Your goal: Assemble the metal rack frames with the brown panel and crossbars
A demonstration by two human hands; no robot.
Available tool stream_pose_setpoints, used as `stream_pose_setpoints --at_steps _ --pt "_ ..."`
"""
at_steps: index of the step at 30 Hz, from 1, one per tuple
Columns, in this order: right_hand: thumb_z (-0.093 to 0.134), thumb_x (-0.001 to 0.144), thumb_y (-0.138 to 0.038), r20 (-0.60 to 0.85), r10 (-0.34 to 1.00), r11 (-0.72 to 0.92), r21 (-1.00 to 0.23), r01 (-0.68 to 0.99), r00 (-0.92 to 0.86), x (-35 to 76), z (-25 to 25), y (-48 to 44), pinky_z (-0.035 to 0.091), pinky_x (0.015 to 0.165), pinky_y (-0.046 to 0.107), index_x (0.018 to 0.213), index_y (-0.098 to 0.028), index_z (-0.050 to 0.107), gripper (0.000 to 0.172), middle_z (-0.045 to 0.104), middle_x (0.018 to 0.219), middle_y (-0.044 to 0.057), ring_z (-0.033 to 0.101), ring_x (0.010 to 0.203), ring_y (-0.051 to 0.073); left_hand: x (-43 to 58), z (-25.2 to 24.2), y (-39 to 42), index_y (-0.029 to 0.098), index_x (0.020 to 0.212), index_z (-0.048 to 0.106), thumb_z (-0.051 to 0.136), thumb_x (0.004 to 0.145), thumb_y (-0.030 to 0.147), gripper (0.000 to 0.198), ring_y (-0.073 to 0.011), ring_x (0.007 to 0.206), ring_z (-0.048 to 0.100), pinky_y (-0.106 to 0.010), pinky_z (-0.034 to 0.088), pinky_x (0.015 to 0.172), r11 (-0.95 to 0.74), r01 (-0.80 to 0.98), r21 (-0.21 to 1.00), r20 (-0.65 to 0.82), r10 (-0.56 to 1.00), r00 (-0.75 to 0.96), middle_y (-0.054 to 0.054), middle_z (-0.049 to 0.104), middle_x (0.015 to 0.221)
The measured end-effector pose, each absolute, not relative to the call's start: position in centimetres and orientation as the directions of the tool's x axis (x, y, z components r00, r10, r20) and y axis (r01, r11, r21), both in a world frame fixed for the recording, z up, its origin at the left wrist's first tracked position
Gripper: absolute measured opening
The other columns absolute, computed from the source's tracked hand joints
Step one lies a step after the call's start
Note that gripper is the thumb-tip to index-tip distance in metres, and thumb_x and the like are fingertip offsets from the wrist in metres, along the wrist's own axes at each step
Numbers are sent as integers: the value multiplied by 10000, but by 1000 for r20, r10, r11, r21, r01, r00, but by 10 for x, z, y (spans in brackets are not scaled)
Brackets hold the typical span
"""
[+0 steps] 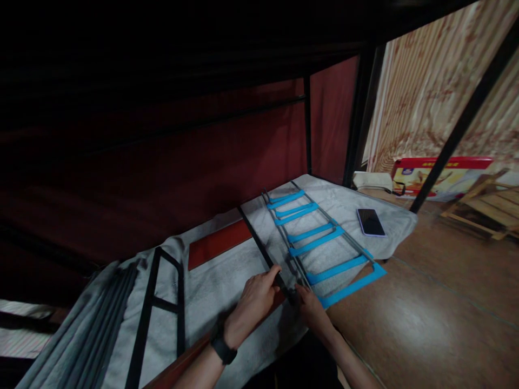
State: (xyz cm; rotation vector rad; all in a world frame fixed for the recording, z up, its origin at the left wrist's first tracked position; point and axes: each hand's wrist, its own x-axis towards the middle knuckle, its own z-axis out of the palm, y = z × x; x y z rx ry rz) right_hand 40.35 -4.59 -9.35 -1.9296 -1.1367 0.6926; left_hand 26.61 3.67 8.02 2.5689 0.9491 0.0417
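We judge step in hand: working near end of black bar (261, 247); next move calls for steady left hold. Left hand (257, 294): thumb on top, fingers clamped on bar. Right hand (311, 306): at bar's end, finger closure we cannot tell. Bar points 11 o'clock; blue frame (316, 242), 1 o'clock.

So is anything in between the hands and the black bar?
Nothing visible blocks the left hand: its grip is on the black bar. The right hand is by the bar's near end, with blue strips close on its right side, not between. It's too dark to tell if that hand touches the bar.
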Motion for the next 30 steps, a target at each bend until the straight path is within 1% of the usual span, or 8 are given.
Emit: stream_pose_setpoints --at_steps 2,6,9,12,15,18,23,30 --pt "359 779 -90 -95 898 -313 -825 470 431 404 -89 -42 432 897 279 1208 -128 621 505 673 1128 148 616 1056 203 267 80 36 291 1257 494 493 847 137 438 -187 956 634 -253 409 797 -680 628 379 -125 635 762 -26 692 1029" --pt "362 762 -123 -162 879 -348 -861 372 449 404 -87 -33 436 780 260 954 -166 700 391 703 935 103 635 896 195 268 79 37 291 1253 498 490 839 129 444 -183 971 629 -252 406 817 -674 618 405 -144 621 771 -19 693 1033" --pt "411 732 -214 -168 862 -296 -933 206 478 402 -95 -29 427 703 262 808 -171 686 289 681 790 64 608 800 194 266 79 38 284 1239 509 491 837 136 429 -177 962 632 -242 407 799 -661 605 444 -129 621 773 -18 694 1037" --pt "478 694 -341 -176 858 -193 -981 -16 483 399 -104 -28 395 613 264 675 -172 643 237 598 624 18 542 651 169 264 81 39 285 1213 521 478 832 125 416 -166 918 641 -228 407 760 -644 589 488 -112 623 774 -2 699 985" --pt "558 635 -442 -243 816 -139 -963 -231 524 394 -109 -26 356 543 270 666 -164 651 294 522 540 -7 461 543 141 263 83 39 288 1186 535 464 831 117 400 -161 899 643 -221 407 741 -632 590 502 -110 631 768 9 699 956" --pt "607 594 -454 -308 774 -125 -931 -343 553 390 -110 -25 330 518 269 728 -140 683 350 492 516 -20 416 504 124 261 85 38 287 1169 542 464 828 118 389 -160 897 641 -219 408 741 -634 581 510 -99 628 772 11 697 969" --pt "615 632 -463 -273 788 -107 -944 -313 552 386 -108 -30 354 539 269 731 -143 676 341 520 556 -16 449 536 129 257 85 38 289 1156 544 467 793 80 426 -150 876 640 -207 409 737 -621 573 535 -107 623 775 25 695 929" --pt "512 767 -489 -172 781 -195 -980 -28 600 381 -105 -37 404 586 286 704 -183 639 337 603 626 18 554 612 181 251 85 36 289 1155 555 461 774 63 453 -146 860 638 -208 421 749 -624 547 559 -97 606 790 29 693 911"
